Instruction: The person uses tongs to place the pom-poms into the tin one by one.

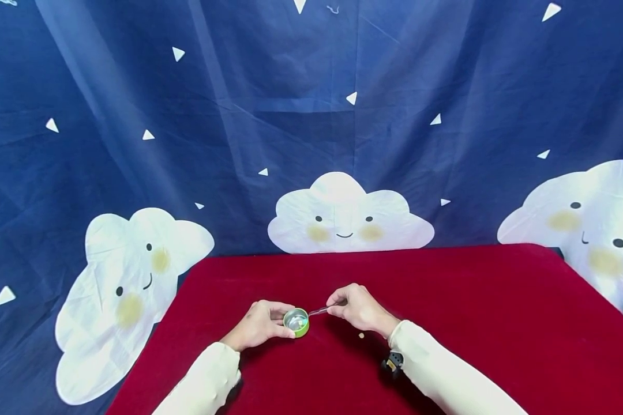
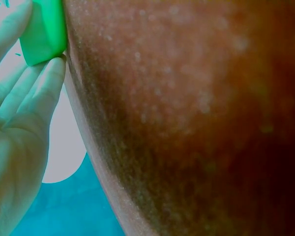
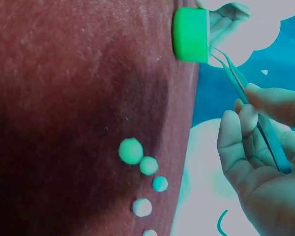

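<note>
In the head view, the green tin (image 1: 302, 331) is gripped by the left hand (image 1: 262, 324); tweezers (image 1: 319, 310), pinched by the right hand (image 1: 360, 308), are aimed leftward at it. In the left-wrist view, its side is held. In the right-wrist view, slightly parted tips are seen at its mouth.

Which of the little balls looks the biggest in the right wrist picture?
The green-looking ball at the end of the row nearest the green tin; the other balls there all look smaller.
</note>
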